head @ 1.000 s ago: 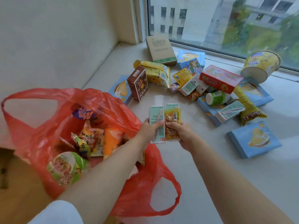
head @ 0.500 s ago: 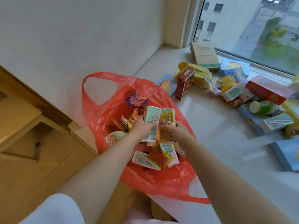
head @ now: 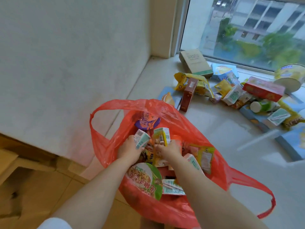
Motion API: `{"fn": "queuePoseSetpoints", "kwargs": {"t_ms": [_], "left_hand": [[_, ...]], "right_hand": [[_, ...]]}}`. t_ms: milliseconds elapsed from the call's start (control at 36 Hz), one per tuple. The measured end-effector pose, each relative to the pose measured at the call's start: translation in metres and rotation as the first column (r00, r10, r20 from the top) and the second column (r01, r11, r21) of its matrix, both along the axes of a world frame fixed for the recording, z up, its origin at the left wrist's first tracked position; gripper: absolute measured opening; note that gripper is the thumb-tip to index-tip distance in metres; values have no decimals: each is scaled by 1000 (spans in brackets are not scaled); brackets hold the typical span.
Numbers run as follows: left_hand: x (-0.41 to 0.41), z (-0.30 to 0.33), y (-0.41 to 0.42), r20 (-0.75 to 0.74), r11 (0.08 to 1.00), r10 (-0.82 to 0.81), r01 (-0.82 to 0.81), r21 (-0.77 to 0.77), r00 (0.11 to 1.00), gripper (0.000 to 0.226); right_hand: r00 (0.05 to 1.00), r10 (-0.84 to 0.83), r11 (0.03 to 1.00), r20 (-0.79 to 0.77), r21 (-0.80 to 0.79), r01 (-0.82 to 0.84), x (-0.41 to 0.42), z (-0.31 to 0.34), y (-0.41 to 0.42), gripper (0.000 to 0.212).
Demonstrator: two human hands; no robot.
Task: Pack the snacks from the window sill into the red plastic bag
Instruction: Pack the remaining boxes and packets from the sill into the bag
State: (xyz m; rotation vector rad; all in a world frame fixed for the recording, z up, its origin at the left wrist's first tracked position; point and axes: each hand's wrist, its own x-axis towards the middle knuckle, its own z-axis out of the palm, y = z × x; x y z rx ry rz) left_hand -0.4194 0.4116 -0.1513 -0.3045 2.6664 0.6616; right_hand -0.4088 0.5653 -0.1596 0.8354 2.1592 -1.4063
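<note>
Open red plastic bag [head: 165, 111] near left on the window sill [head: 222, 133], left hand [head: 127, 150] gripping a pale green drink carton [head: 140, 140], right hand [head: 170, 150] gripping a yellow-green carton [head: 162, 135] — both inside the bag, remaining snacks [head: 231, 91] piled far right by the window

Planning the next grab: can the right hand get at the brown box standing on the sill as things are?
Probably not yet: the right hand grips a yellow carton inside the red bag. The brown box itself stands unobstructed.
</note>
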Motion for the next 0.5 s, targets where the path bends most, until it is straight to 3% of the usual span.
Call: {"fn": "queuePoseSetpoints", "kwargs": {"t_ms": [278,417,500], "left_hand": [[-1,-25,-9,43,999,-35,34,34,998,54],[-4,-26,-10,43,995,-86,88,-37,995,53],[-1,-25,-4,41,991,-103,105,-80,994,53]], "right_hand": [[999,24,990,25,141,-28,2,-11,-11,43],[996,91,949,15,301,-91,6,-12,-4,54],[993,112,941,34,319,-117,9,-11,1,64]]}}
